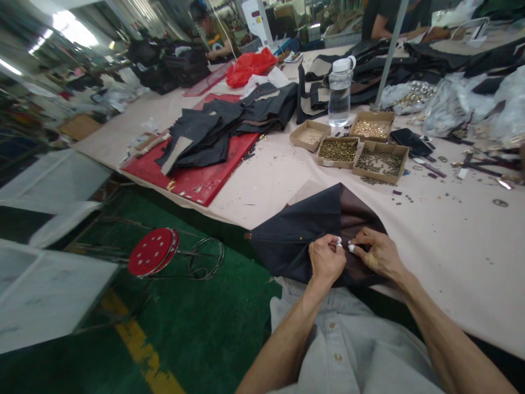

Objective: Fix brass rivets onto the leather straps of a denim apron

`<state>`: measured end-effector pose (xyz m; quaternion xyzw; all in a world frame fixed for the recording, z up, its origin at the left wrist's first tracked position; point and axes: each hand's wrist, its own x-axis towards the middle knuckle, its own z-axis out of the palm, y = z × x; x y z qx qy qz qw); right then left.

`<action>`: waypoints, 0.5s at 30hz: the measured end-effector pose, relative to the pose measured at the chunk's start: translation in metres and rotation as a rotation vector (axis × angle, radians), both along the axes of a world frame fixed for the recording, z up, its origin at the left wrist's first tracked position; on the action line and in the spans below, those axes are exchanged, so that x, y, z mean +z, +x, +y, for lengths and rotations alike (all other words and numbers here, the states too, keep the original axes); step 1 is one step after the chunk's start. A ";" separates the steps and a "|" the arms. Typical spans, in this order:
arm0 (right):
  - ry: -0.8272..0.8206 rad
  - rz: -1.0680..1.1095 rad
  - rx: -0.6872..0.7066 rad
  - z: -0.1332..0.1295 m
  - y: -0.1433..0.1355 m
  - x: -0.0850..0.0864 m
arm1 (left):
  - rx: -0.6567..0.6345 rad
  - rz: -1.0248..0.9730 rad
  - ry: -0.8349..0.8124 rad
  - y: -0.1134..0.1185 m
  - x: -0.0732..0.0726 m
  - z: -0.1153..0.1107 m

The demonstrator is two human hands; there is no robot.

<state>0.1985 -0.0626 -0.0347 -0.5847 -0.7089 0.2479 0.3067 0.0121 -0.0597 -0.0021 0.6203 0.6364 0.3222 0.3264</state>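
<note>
One dark fabric piece point(287, 235) with one brown panel point(357, 210) lies over the near edge of the table point(455, 241), and both hands are on it. Left hand point(327, 258) and right hand point(378, 253) each have two white-covered tips drawn close together, can't tell if anything's pinched there. Past it sit four cardboard boxes point(373, 175) of tiny metal fittings point(337, 150), plus one clear water bottle point(339, 101) just behind.
</note>
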 end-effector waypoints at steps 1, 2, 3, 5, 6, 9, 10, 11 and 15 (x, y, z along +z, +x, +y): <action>-0.027 0.011 -0.016 0.001 -0.001 0.000 | -0.002 -0.002 -0.006 -0.001 0.001 0.002; -0.053 0.020 -0.034 0.003 -0.002 0.000 | 0.000 -0.006 -0.018 -0.002 0.002 0.004; -0.077 0.028 -0.053 0.004 -0.003 0.000 | 0.003 -0.007 -0.036 -0.002 0.003 0.007; -0.104 0.047 -0.100 0.005 -0.007 0.000 | 0.011 0.012 -0.074 -0.003 0.003 0.013; -0.110 0.063 -0.121 0.006 -0.010 0.000 | 0.013 0.031 -0.086 -0.002 0.004 0.016; -0.124 0.149 -0.132 0.009 -0.014 0.002 | 0.010 0.106 -0.079 0.001 0.004 0.023; -0.137 0.180 -0.104 0.011 -0.015 0.004 | 0.006 0.130 -0.066 0.001 0.004 0.024; -0.153 0.205 -0.065 0.012 -0.015 0.005 | 0.000 0.151 -0.054 0.002 0.004 0.024; -0.190 0.235 0.014 0.015 -0.016 0.014 | -0.054 0.195 -0.049 -0.001 0.006 0.029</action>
